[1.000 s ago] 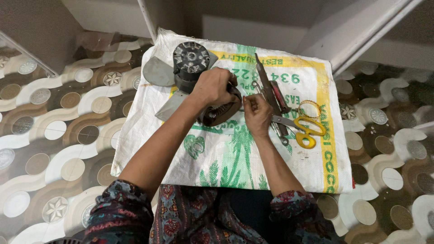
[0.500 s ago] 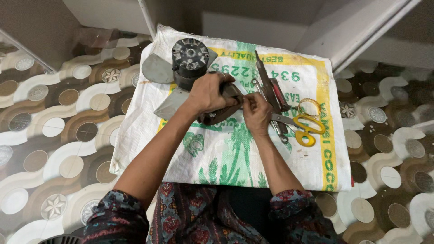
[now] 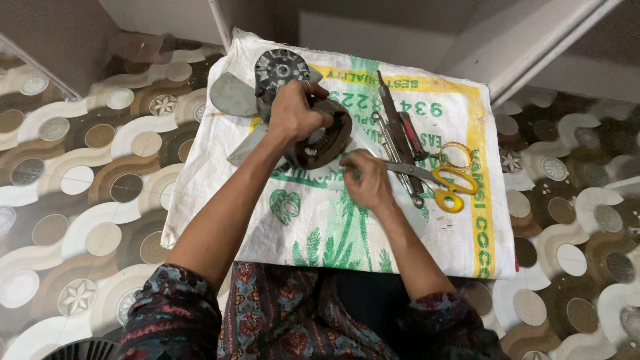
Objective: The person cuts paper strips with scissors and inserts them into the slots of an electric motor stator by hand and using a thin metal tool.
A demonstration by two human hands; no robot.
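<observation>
While the head camera looks straight down, these lines give the layout:

Held part: the left hand (image 3: 293, 113) is closed over the top rim of a dark ring-shaped motor stator (image 3: 319, 137), just above the middle of the frame; its open bore shows toothed slots and faces toward the lower right.
Key relation: the right hand (image 3: 365, 181) sits just below and to the right of the stator, near its lower edge but apart from it; its fingers are curled and pinched together, and whether something thin is held between them cannot be told.
Nearer hand: the left, already on the ring.
Behind the ring: a round grey motor housing (image 3: 281, 69) stands at upper centre, touching or just beside the stator; pale fan blades (image 3: 233, 97) stick out to its left.
Tools: yellow-handled scissors (image 3: 443, 181) lie just to the right of the right hand, long axis running left to right; a bundle of dark slim hand tools (image 3: 400, 137) lies above them, long axis running up and down the frame.
Surface: a white woven sack (image 3: 373, 247) with green and yellow print, spread on a patterned brown floor (image 3: 80, 187).
In the way: nothing lies between the right hand and the stator.
</observation>
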